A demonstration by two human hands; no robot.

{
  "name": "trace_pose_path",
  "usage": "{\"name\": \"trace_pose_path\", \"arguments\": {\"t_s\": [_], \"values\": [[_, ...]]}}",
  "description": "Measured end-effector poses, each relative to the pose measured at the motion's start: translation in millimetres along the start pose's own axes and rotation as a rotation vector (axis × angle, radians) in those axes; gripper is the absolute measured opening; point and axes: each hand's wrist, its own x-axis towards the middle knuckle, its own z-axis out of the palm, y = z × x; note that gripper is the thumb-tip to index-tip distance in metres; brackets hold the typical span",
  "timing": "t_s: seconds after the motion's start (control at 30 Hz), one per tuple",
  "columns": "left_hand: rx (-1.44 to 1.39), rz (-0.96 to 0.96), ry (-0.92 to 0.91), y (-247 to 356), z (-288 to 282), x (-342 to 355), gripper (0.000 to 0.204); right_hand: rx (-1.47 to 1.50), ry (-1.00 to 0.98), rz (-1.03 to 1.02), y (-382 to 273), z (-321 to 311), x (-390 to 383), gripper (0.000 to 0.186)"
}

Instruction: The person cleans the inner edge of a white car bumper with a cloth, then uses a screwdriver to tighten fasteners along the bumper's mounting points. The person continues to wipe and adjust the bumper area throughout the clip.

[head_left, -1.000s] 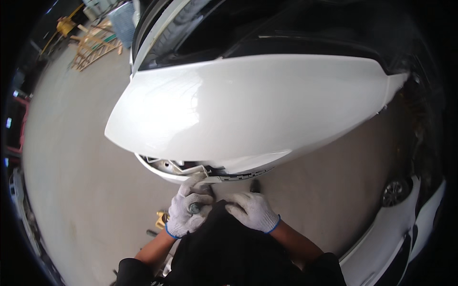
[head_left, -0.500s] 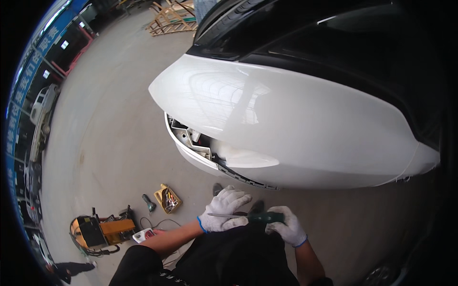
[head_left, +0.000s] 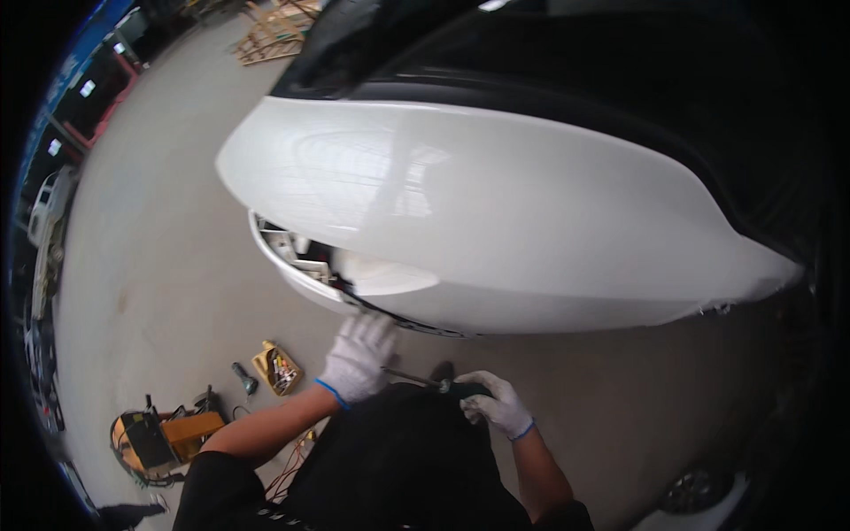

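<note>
A white car front [head_left: 496, 221] fills the upper right, and the white bumper edge [head_left: 297, 274] stands away from it at the headlamp gap. My left hand [head_left: 357, 358], in a white glove with a blue cuff, is slightly blurred. Its fingers stretch toward the lower edge of the bodywork; whether they touch it cannot be told. In my right hand [head_left: 498, 405], also gloved, is a dark green-handled tool [head_left: 465, 389] with a long thin metal shaft. The shaft points left, and its tip lies near my left palm.
On the floor at lower left are an orange and black machine [head_left: 168, 438], a green power tool [head_left: 244, 378] and a cut-open yellow container [head_left: 278, 368] of small tools. Reddish cables [head_left: 288, 469] lie beside my left forearm. Wooden frames [head_left: 274, 31] stand at the back.
My left hand has moved up and away from the tool, toward the bodywork edge. My right hand still holds the tool. The whole view has shifted, so the car appears further left.
</note>
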Motion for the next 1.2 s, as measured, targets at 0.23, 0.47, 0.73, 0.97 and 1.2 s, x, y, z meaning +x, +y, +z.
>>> {"name": "trace_pose_path", "arguments": {"t_s": [0.23, 0.47, 0.73, 0.97, 1.2], "values": [[0.188, -0.036, -0.107, 8, 20, 22, 0.048, 0.123, -0.096, -0.072, 23, -12, 6, 0.038], [0.328, -0.027, 0.002, -3, 53, 24, 0.043, 0.086, -0.029, -0.199, 22, -6, 19, 0.039], [0.208, -0.095, -0.063, -3, 37, 19, 0.034, -0.319, 0.184, -0.372, -41, 44, 53, 0.03], [0.171, -0.138, -0.027, 1, 38, 21, 0.034, -0.385, 0.266, -0.359, -49, 70, 82, 0.034], [0.092, -0.143, -0.117, 0, 38, 22, 0.039, -0.349, 0.381, -0.313, -48, 75, 89, 0.031]]}}
